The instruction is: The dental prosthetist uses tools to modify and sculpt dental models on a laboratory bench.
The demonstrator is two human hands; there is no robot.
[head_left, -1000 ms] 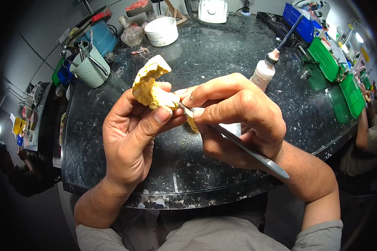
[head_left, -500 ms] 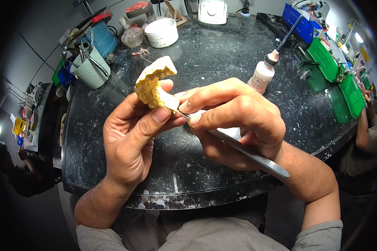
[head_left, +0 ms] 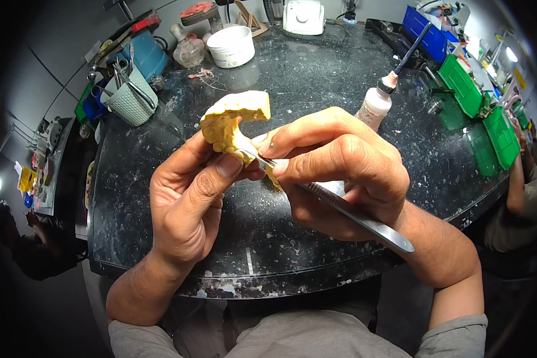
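Presumably for control, the left hand (head_left: 188, 200) pinches a yellow dental cast (head_left: 222, 131) above the desk (head_left: 316, 262), the right hand (head_left: 355, 170), grip likewise closed, holding a scalpel (head_left: 376, 227) pen-style at the cast's end.

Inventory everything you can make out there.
Toothed cast: one, yellow, left hand
Slim tool: one, grey, right hand
Obscured piece: one, yellow, behind right hand
Bottle: one, whitish, beyond right hand
Tub: one, white, back left
Bulbous jar: one, pinkish, beside tub
Tool cup: one, pale green, left
Rounded container: one, teal, behind tool cup
Boxy device: one, white, back centre
Bins: at least three, green and blue, right
Bench: one, black, beneath
Clutter and co-workers: uncounted, mixed, both edges
Hands: two, bare, over bench
Sleeves: two, grey, lower edge
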